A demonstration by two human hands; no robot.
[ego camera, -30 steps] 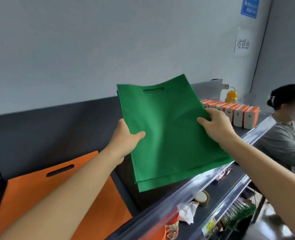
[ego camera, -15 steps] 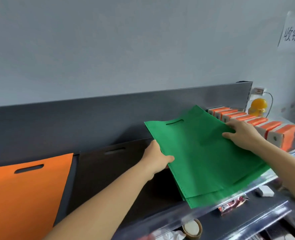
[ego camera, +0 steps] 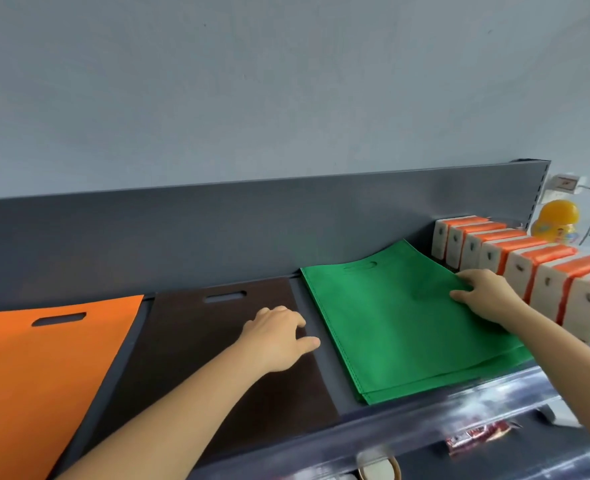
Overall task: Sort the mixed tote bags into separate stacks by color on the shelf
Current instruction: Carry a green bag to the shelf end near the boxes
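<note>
A: What lies at the far left of the frame?

B: An orange tote bag [ego camera: 44,358] lies flat on the dark shelf [ego camera: 337,375], its cut-out handle towards the grey back panel [ego camera: 217,230]. Just beside it, a narrow strip of shelf apart, is a dark brown tote bag [ego camera: 196,341], also flat with its handle to the back.

A: And the person's left hand?

B: The left hand [ego camera: 279,336] is in the middle of the frame, over the right edge of the brown bag. Its fingers are loose and a little spread, with the thumb pointing at the green bags. It holds nothing. Whether the palm touches the brown bag cannot be told.

A: Where are the green ones?

B: The green tote bags [ego camera: 397,323] are right of centre, a small stack of at least two, with edges showing at the near corner. They lie flat on the shelf, a bare strip apart from the brown bag, and their near edge reaches the shelf's front lip.

A: The right hand?

B: The right hand [ego camera: 484,294] rests on the stack's right edge, thumb and forefinger lying straight on the top bag. It pinches nothing that shows.

A: Further right?

B: A row of white-and-orange boxes [ego camera: 529,271] stands upright just beside the green stack. Behind them, in the upper right, stands an orange bottle [ego camera: 558,220] beneath a wall socket [ego camera: 565,183]. On the lower shelf at the bottom of the frame are blurred red packets [ego camera: 477,436] and a roll of tape [ego camera: 378,467].
</note>
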